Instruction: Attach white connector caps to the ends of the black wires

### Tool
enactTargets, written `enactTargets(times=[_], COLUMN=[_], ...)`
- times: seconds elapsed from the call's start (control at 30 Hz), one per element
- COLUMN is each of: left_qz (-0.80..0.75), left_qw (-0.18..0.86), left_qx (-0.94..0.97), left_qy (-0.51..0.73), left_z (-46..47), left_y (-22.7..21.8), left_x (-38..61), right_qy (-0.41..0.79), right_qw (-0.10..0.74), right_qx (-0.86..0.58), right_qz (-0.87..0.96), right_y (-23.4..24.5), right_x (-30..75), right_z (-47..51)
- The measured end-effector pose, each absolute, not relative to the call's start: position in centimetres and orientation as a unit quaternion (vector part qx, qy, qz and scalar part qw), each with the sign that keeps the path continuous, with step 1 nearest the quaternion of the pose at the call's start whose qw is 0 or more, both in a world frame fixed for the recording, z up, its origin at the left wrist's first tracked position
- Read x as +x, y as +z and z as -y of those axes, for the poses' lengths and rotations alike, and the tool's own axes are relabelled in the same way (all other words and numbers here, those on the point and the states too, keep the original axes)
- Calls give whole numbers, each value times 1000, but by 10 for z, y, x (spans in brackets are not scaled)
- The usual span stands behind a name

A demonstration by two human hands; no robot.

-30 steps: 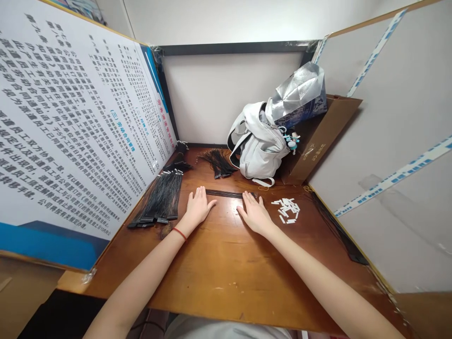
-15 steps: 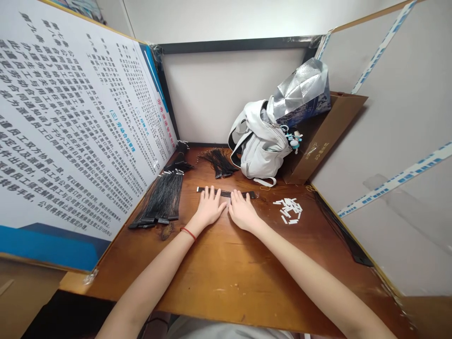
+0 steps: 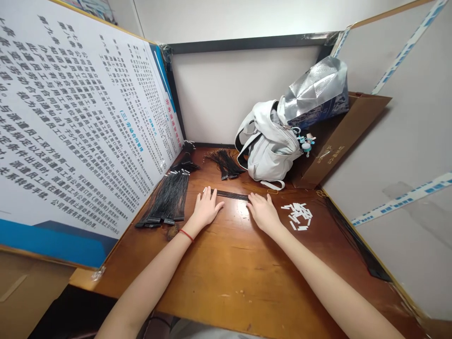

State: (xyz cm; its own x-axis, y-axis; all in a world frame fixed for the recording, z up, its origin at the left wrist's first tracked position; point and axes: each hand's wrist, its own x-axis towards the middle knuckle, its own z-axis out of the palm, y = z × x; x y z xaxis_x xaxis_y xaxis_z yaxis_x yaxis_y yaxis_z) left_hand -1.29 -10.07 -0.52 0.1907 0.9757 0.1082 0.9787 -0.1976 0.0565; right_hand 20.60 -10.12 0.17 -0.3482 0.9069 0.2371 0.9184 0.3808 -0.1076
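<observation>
A thin black strip of wires (image 3: 232,195) lies flat across the wooden desk (image 3: 233,273). My left hand (image 3: 205,209) rests flat on the strip's left end, fingers stretched out, a red string round the wrist. On the strip's right end lies my right hand (image 3: 263,211), palm down with fingers spread. Both hands press on the strip and grip nothing.
A row of black wire bundles (image 3: 168,197) lies left against a printed board (image 3: 70,122). More loose black wires (image 3: 224,162) sit behind. Small white pieces (image 3: 297,214) lie right of my right hand. A grey backpack (image 3: 270,148), a silver bag (image 3: 316,94) and a cardboard box (image 3: 335,141) fill the back right corner.
Both hands had slid together at the strip's middle half a second ago; now they have spread apart again toward its two ends. The view shifted slightly.
</observation>
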Motion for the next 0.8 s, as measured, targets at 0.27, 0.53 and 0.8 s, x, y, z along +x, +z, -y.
enactTargets(times=[0.27,0.53,0.8], left_qz=[586,475,552], left_qw=[-124,-651,-574], left_qx=[-754,-407,-355], left_qy=[-270,-429,-489], left_z=[101,115,104], left_y=[2,10,49], left_x=[-14,17,-47], right_qy=[160,402,474], right_qw=[366,525,433], right_qx=[-524,-502,-432], right_qz=[752,558,634], right_y=[9,-3,-4], right_x=[208,164,139], right_z=[104,121,155])
